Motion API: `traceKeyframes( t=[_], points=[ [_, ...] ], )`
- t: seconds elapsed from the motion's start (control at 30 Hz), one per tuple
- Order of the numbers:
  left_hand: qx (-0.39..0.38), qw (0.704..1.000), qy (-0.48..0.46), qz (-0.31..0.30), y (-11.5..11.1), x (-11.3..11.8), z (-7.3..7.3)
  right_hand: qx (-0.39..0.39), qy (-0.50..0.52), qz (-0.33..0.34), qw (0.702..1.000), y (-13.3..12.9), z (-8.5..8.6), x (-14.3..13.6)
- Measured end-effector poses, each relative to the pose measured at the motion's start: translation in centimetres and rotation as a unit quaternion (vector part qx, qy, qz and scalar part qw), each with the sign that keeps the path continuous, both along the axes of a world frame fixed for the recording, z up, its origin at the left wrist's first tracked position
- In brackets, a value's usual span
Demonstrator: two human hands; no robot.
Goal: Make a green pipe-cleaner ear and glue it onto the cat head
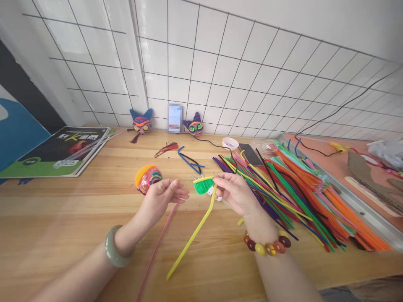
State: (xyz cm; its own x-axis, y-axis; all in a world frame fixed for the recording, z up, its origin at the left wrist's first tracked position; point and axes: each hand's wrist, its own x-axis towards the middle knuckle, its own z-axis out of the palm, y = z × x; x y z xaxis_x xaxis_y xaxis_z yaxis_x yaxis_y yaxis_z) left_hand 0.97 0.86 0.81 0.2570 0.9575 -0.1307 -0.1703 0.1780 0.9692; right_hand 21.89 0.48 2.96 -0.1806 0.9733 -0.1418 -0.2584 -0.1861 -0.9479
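You face a white tiled wall (239, 71) with dark grout lines, lit evenly by bright light. Beneath it runs a light wooden worktop (78, 209) (grain running left to right). A second, orange-topped table (317, 151) adjoins on your right. A black cable (346, 102) trails down the tiles.

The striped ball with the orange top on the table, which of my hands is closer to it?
Left. The left hand is right beside the striped ball; the right hand is farther right, holding a green piece.
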Motion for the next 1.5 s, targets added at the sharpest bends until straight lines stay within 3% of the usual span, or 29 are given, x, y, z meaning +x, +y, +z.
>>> traceKeyframes(
  t=[0.2, 0.4, 0.53, 0.77, 0.93, 1.37, 1.5],
  points=[
    [-0.025, 0.997, -0.076, -0.014, -0.2, 0.5, 0.2, 0.003, -0.014, -0.001, 1.0, 0.0, -0.1, -0.1],
    [-0.015, 0.999, 0.028, 0.005, -0.2, 0.4, 0.3, 0.01, -0.019, 0.006, 1.0, 0.0, -0.1, -0.2],
    [0.024, 0.999, 0.045, 0.021, -0.4, 0.3, 0.3, 0.005, -0.034, 0.005, 0.999, 0.0, 0.0, -0.4],
    [0.08, 0.986, 0.135, 0.053, -1.0, 0.1, 1.5, 0.019, -0.058, 0.017, 0.998, -0.1, -0.3, -0.9],
    [0.113, 0.987, 0.112, -0.015, -1.1, 0.4, 1.5, 0.045, -0.134, 0.014, 0.99, -0.4, -0.2, -1.3],
    [-0.046, 0.996, -0.026, -0.077, -0.5, 0.3, 0.3, 0.062, -0.178, 0.021, 0.982, -0.5, -0.2, -1.4],
    [-0.06, 0.992, -0.07, -0.087, -0.6, 0.4, 0.2, 0.063, -0.179, 0.031, 0.981, -0.5, -0.3, -1.5]
  ],
)
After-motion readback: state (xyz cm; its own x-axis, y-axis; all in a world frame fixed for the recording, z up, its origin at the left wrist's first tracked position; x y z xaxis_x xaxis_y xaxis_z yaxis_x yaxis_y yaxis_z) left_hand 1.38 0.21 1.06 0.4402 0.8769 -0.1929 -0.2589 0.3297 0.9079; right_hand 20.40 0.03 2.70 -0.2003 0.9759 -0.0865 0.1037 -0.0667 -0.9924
